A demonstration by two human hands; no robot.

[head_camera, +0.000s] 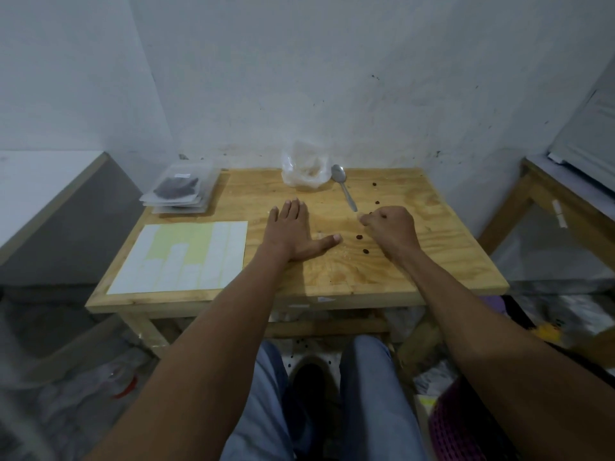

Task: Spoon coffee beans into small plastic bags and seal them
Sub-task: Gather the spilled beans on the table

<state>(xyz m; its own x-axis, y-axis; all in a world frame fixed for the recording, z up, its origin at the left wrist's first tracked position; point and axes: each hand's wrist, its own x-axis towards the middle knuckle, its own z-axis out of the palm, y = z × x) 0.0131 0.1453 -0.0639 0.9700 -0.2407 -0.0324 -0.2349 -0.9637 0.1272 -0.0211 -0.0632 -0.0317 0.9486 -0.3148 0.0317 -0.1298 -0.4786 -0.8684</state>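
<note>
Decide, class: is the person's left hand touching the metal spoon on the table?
Apart. The head view shows the left hand flat on the wooden table, with bare wood between it and the spoon.

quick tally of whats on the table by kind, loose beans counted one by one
spoon: 1
clear plastic bag: 1
stack of filled bags: 1 stack; the number of bags in it cannot be told
label sheet: 1
loose coffee beans: 5 in view
hands: 2, left hand flat, right hand at the spoon handle
total: 11
</note>
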